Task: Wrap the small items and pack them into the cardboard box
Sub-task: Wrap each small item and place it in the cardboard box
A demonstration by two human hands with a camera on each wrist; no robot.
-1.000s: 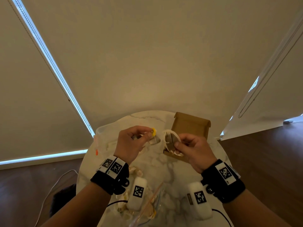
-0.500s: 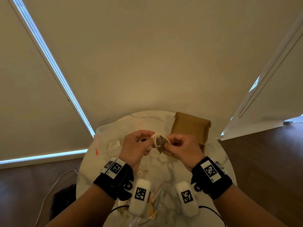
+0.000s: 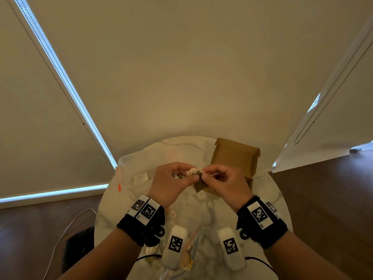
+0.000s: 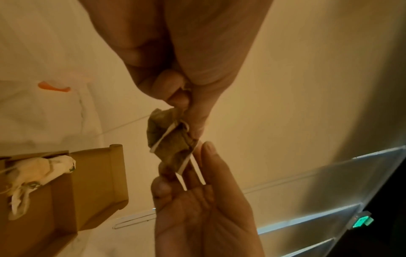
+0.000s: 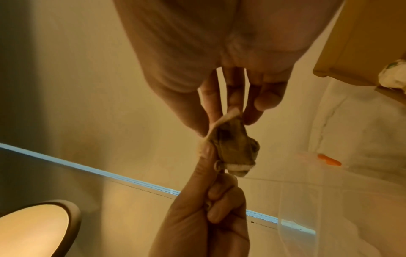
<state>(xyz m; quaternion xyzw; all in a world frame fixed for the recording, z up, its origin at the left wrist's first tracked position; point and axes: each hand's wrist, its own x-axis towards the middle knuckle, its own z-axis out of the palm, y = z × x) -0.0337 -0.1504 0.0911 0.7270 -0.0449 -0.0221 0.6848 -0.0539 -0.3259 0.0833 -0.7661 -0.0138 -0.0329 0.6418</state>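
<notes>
Over the round marble table, both hands meet on a small paper-wrapped bundle. My left hand pinches one end of it between thumb and curled fingers. My right hand pinches and stretches a pale elastic band that loops round the bundle. The open cardboard box stands just behind my right hand. A white wrapped item lies inside it.
A clear plastic bag with an orange slider lies at the table's left, beside a small white card. More small items and another clear bag sit near the front edge between my wrists. Dark wood floor surrounds the table.
A second ago my hands were apart, the left holding the item and the right holding the band as an open loop. They have come together and the band now sits round the bundle.
</notes>
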